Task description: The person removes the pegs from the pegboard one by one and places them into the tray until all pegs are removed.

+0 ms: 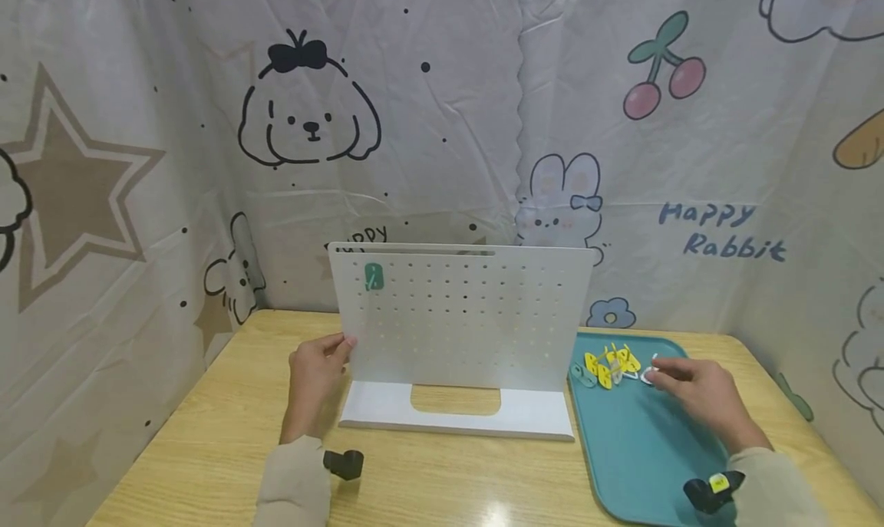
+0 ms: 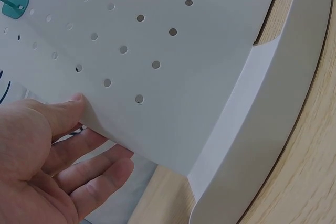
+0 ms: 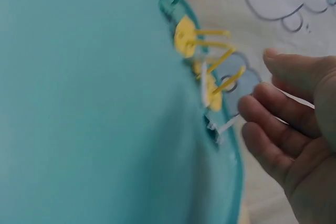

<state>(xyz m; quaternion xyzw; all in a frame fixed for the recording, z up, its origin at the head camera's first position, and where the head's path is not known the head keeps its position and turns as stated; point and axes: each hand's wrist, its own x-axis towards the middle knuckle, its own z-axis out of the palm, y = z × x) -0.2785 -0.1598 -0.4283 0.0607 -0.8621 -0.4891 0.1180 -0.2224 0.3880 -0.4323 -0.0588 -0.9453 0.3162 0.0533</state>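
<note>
A white pegboard (image 1: 456, 350) stands upright on its base, with one green hook (image 1: 374, 277) set in a hole near its upper left corner. My left hand (image 1: 318, 370) holds the board's left edge; the left wrist view has the thumb on the front face and the fingers (image 2: 100, 187) behind the edge. Over the tray's far right part, my right hand (image 1: 707, 396) hovers beside a white hook (image 1: 648, 374). In the right wrist view its loosely bent fingers hold nothing and look apart from the hooks. Several yellow hooks (image 1: 604, 377) and green hooks (image 1: 582, 376) lie left of it.
The teal tray (image 1: 642, 458) sits right of the board on a wooden table (image 1: 428, 473). The board's base (image 1: 383, 408) has a wide cut-out in its middle. A printed curtain (image 1: 442, 166) hangs behind and at both sides of the table.
</note>
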